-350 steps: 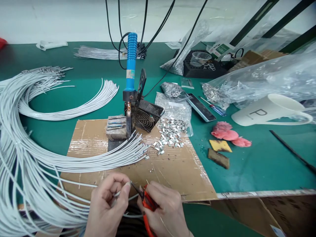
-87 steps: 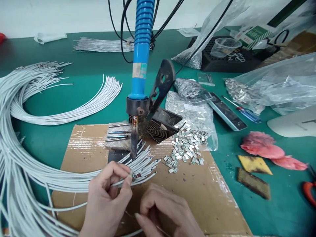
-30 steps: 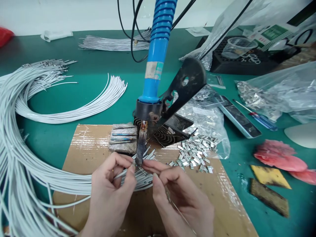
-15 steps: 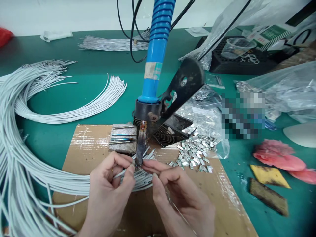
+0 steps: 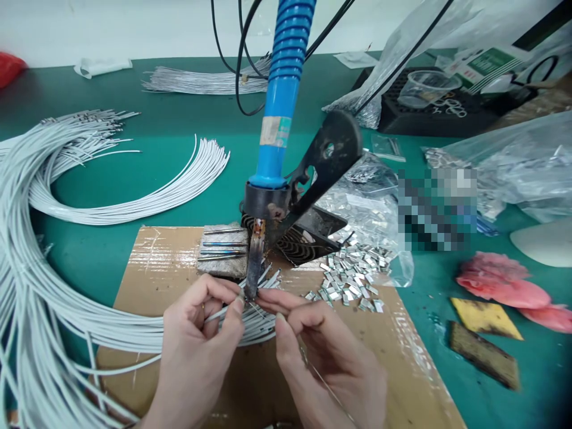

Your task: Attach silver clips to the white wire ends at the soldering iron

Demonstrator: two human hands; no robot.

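Note:
My left hand (image 5: 203,351) pinches the end of a white wire (image 5: 221,312) and holds it up to the tip of the blue-handled soldering iron (image 5: 277,131), which stands upright in its black stand (image 5: 328,158). My right hand (image 5: 333,357) pinches a thin strand of solder wire (image 5: 319,375) and brings it to the same tip from the right. Both hands hover over the cardboard sheet (image 5: 152,262). A fan of white wire ends (image 5: 261,322) lies under the fingers.
Large bundles of white wires (image 5: 40,250) curve across the left of the green table. A pile of small metal clips (image 5: 351,280) and its plastic bag (image 5: 370,208) lie right of the iron. Pink, yellow and brown sponge pieces (image 5: 487,298) sit at the right.
Since 11.7 s ago my right hand has put down the red cutters and taken the solder wire; both hands rose to the iron's tip. Over the last second they stay nearly still.

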